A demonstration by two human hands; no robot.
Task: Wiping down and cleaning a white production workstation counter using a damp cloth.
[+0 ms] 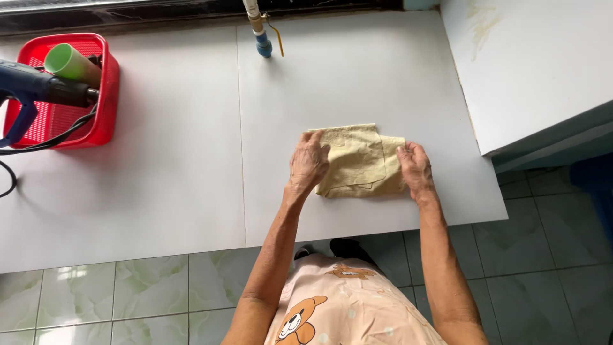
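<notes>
A pale yellow cloth [359, 161] lies folded into a small rectangle on the white table [191, 160]. My left hand [308, 163] rests flat on the cloth's left edge, fingers spread over it. The cloth's right edge is gripped by the fingers of my right hand [415, 167]. Both hands press the cloth against the table near its front edge.
A red plastic basket [96, 102] at the back left holds a green cup [70, 62] and a blue corded tool [32, 86] with a black cable. A pipe with a blue fitting [263, 41] stands at the back. A white cabinet [530, 70] adjoins on the right. Tiled floor lies below.
</notes>
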